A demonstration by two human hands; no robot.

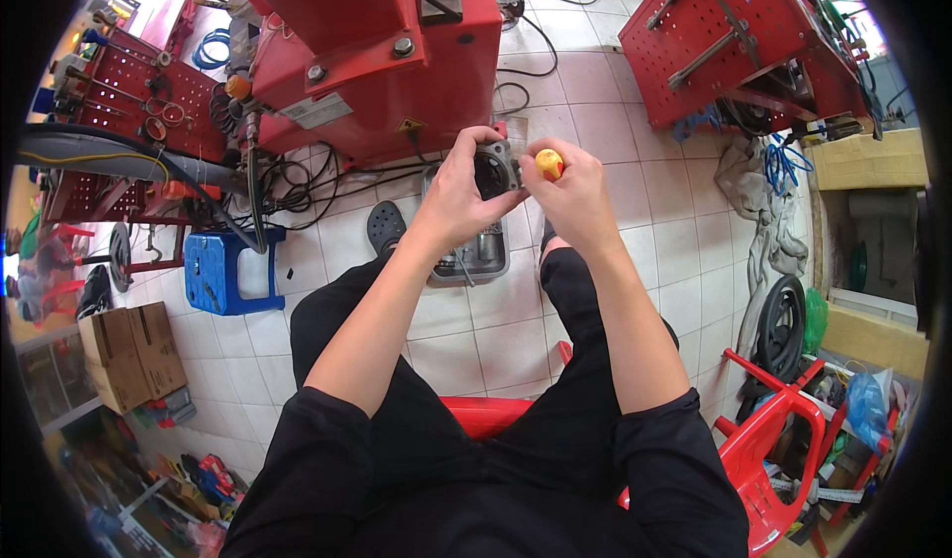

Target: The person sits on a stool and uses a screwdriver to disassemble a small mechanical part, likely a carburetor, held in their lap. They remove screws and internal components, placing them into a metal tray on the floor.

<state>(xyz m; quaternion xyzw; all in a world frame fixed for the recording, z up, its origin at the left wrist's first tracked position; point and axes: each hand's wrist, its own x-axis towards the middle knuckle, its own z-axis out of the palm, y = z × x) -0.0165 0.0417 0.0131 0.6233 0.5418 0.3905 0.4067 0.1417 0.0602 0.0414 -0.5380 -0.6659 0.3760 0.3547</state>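
Note:
My left hand is wrapped round a grey metal housing with a round, dark bore, held up between my knees. In my right hand is a screwdriver with a yellow and red handle, pressed close to the housing's right side. The fingers hide its shaft and tip. Below the hands, a grey plastic tray rests on the floor with metal parts in it, a thin rod among them leaning over its front edge.
A large red machine stands ahead, with black cables at its base. At left are a blue stool and cardboard boxes. A red perforated cart stands far right; a red plastic chair is near right, beside a tyre.

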